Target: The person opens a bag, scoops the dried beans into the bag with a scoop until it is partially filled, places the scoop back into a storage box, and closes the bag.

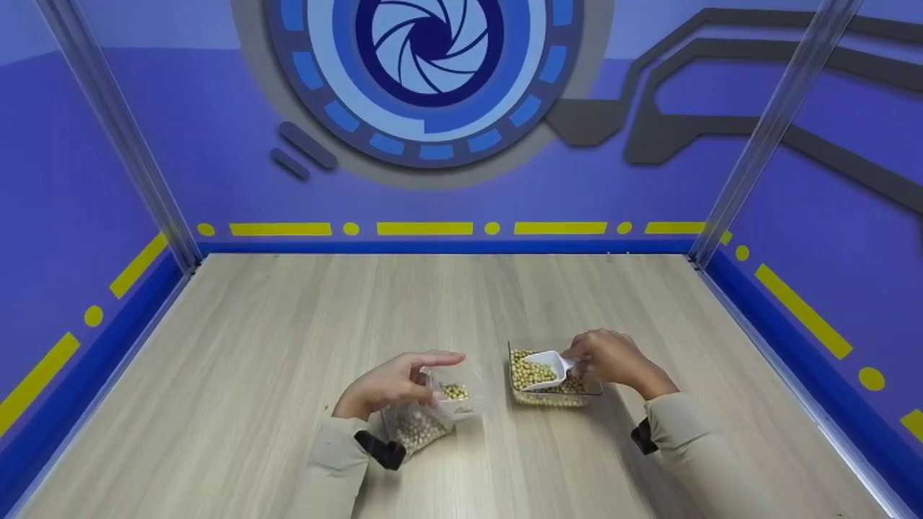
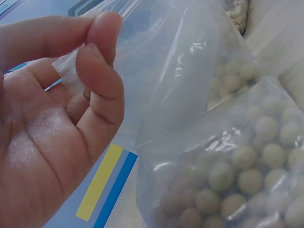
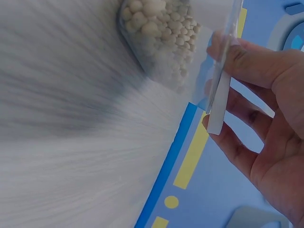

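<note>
My left hand (image 1: 386, 382) pinches the upper edge of a clear plastic bag (image 1: 420, 431) between thumb and fingers. The mouth of the bag stands apart, and round yellowish beans (image 2: 221, 176) fill its lower part on the table. To its right, a clear rectangular container (image 1: 559, 401) holds more of the same beans. My right hand (image 1: 611, 360) grips the handle of a white scoop (image 1: 550, 357) over the container's right side. Beans lie in the scoop's bowl, which tips toward the left inside the rim. In the right wrist view the handle (image 3: 218, 110) sits between thumb and fingers.
The bag and the container stand side by side near the front of a light wood table (image 1: 433, 303). Blue panels with yellow markings (image 1: 425, 228) wall in the back and both sides, with metal posts (image 1: 743, 173) at the rear corners.
</note>
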The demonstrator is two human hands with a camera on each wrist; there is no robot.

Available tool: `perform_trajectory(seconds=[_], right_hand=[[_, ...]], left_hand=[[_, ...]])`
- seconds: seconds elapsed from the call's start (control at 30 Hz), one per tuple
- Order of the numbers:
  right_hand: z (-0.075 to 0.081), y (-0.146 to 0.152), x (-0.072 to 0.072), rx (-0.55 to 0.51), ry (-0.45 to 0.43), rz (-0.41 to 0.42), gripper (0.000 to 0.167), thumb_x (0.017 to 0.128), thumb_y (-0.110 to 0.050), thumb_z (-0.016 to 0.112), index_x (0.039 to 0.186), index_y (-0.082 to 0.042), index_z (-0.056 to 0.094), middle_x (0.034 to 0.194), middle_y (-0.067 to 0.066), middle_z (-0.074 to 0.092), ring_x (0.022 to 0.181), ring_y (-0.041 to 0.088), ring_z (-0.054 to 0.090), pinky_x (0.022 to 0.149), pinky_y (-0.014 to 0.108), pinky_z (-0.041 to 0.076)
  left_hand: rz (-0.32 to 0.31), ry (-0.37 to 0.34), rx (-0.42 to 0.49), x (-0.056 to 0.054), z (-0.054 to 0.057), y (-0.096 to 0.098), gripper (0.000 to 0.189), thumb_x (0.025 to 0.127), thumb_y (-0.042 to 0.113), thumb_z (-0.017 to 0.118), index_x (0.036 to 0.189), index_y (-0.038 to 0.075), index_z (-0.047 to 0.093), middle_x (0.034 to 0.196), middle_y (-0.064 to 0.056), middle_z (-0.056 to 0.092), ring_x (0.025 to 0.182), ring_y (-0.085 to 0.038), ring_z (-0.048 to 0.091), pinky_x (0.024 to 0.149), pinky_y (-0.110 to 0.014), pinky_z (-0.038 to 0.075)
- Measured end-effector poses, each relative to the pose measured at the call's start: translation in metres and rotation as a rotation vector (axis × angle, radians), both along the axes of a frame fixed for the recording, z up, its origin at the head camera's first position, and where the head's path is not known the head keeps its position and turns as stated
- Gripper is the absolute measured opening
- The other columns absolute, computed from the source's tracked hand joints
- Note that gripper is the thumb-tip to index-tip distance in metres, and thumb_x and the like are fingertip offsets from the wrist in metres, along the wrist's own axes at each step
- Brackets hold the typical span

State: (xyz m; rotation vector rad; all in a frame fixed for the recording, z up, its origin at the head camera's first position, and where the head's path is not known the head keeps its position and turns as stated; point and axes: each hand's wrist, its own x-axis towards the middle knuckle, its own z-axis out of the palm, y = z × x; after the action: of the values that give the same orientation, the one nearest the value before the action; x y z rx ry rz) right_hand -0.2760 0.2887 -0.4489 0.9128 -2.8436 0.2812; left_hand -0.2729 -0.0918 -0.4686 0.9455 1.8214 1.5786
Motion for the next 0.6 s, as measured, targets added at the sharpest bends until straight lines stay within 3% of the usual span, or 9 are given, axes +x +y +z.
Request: perform_trajectory(seconds=[0.3,0.6], right_hand=[[0.0008,0.0022,-0.0004,0.007,-0.029,-0.004,0.022,0.077,-0.005,0.076,0.097,-0.014,0.079,0.090,-0.001,0.074,0.080,0.023,0.068,0.058,0.036,0.051],[0.0037,0.0036,-0.0016,-0.005,-0.046,-0.008,0.021,0.076,-0.005,0.076,0.094,-0.015,0.079,0.091,0.000,0.074,0.081,0.024,0.068,0.060,0.038,0.051]], left_hand=[[0.011,0.012,-0.011,0.0004,0.0005,-0.0001,0.069,0.082,-0.015,0.053,0.146,0.009,0.041,0.154,-0.021,0.031,0.067,-0.006,0.060,0.062,-0.021,0.051],[-0.006,0.002,0.002,0.0003,0.0005,-0.0007,0.067,0.085,-0.013,0.054,0.147,0.003,0.037,0.154,-0.020,0.030,0.072,-0.004,0.064,0.065,-0.021,0.052]])
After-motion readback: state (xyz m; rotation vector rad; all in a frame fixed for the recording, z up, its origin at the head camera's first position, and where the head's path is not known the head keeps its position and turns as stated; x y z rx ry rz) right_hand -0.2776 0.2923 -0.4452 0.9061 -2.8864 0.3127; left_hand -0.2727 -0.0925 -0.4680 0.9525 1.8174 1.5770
